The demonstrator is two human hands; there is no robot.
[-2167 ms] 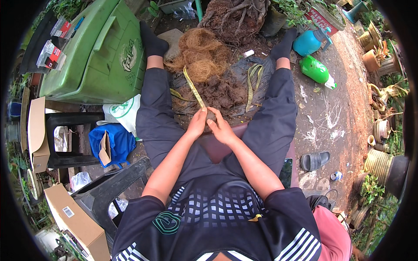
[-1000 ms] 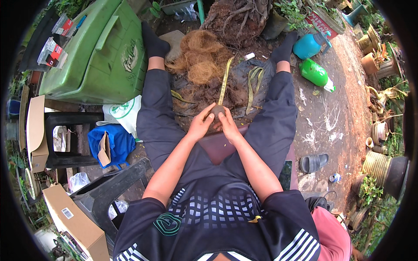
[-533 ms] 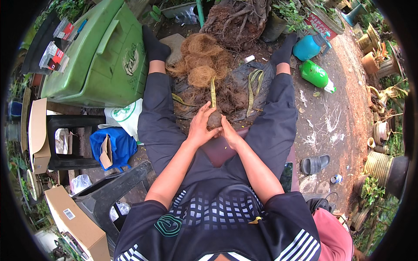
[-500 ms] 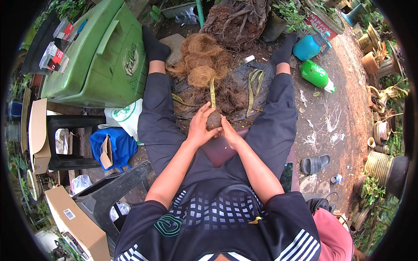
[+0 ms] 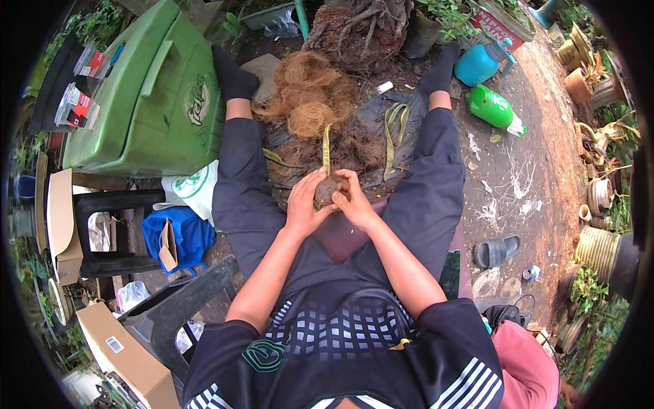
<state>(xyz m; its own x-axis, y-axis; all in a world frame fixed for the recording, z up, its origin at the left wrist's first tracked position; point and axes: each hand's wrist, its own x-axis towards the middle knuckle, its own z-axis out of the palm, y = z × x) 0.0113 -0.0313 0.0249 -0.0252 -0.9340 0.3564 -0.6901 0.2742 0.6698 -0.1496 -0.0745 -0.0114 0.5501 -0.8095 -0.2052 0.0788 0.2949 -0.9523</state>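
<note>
Both of my hands are cupped round a brown soil ball [image 5: 326, 193] between my thighs. A tall, narrow, yellow-edged green leaf [image 5: 327, 146] stands upright out of it. My left hand [image 5: 306, 204] presses on the ball's left side. On its right side, my right hand [image 5: 353, 202] curves its fingers over the top, with the thumb toward me. Just beyond lies a heap of dark loose fibre and soil [image 5: 354, 150] on a black plastic sheet [image 5: 411, 121]. Tangled tan coconut fibre [image 5: 310, 85] is piled behind that. Loose leaves [image 5: 390, 140] lie on the sheet.
A green cooler box [image 5: 160, 102] stands at left, near a blue bag [image 5: 180, 232] and black plastic stools [image 5: 102, 232]. To the right are a blue spray bottle [image 5: 477, 65], a green bottle [image 5: 490, 108], white string [image 5: 507, 201] and a slipper [image 5: 497, 251]. A root mass [image 5: 357, 37] sits at the back.
My right hand has gone from lying flat along the ball's side to curling its fingers over it. My left hand still holds the ball's left side.
</note>
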